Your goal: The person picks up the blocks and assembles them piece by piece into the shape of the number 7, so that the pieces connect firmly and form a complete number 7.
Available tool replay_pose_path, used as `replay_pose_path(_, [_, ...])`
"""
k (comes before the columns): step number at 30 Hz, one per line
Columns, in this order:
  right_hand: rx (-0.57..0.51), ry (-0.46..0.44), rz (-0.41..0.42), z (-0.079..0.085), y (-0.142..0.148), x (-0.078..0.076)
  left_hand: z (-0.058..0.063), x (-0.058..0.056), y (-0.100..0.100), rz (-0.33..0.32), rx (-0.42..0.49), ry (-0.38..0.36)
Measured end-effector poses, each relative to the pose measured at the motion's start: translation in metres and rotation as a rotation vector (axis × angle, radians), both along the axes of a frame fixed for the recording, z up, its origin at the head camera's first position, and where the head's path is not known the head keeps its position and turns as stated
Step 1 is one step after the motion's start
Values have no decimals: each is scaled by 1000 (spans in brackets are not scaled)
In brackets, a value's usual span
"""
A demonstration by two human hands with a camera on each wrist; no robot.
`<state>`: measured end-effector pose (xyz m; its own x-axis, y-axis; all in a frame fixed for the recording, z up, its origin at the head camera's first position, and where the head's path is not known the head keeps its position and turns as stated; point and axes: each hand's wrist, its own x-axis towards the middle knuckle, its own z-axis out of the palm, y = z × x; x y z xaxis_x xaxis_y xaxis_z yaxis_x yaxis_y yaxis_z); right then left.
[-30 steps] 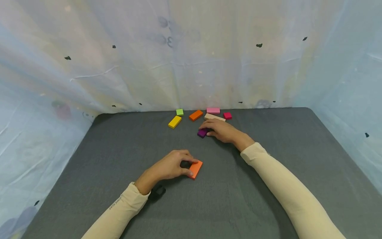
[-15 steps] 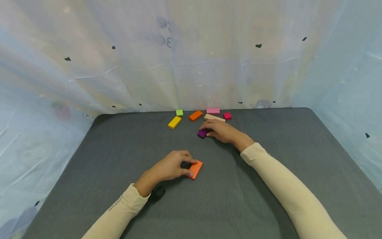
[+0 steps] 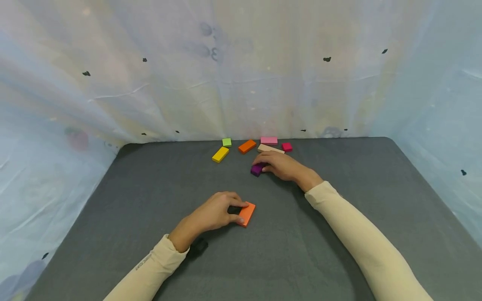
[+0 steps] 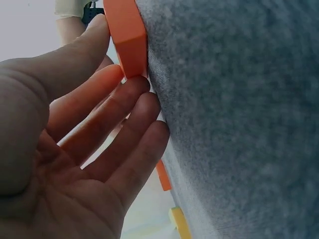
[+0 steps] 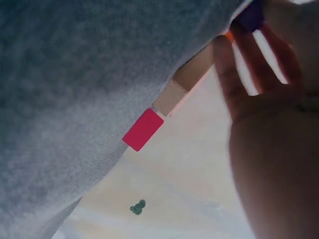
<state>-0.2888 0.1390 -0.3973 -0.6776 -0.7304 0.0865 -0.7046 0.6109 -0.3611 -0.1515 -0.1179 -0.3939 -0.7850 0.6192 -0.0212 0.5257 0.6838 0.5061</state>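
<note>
My left hand (image 3: 216,212) pinches a flat orange block (image 3: 246,214) between thumb and fingers, low over the near middle of the dark grey table. In the left wrist view the thumb lies along one side of this orange block (image 4: 128,42), while the other fingers reach its end and the cloth. Farther back, my right hand (image 3: 280,165) grips a small purple block (image 3: 257,169) between thumb and fingers. The fingers cover part of that purple block (image 5: 250,17) in the right wrist view. Just behind the right hand lies a long beige block (image 3: 270,148).
Along the back edge lie a light green block (image 3: 226,142), a yellow block (image 3: 220,154), a darker orange block (image 3: 247,146), a pink block (image 3: 269,140) and a red block (image 3: 287,146). A pale printed curtain (image 3: 241,83) hangs behind the table (image 3: 150,188).
The purple block has shifted very slightly right with the right hand. The left wrist has dropped a little; its fingers stay on the orange block. The other blocks have not moved.
</note>
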Motion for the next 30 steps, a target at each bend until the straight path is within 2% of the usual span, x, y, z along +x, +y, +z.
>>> replay_pose_path(6, [-40, 44, 19, 3, 4, 4, -1, -1, 0, 5, 7, 10])
replay_pose_path(21, [-53, 28, 56, -5, 5, 16, -3, -2, -1, -1, -1, 11])
replay_pose_path(30, [-74, 10, 66, -1, 3, 25, -2, -1, -1, -2, -3, 16])
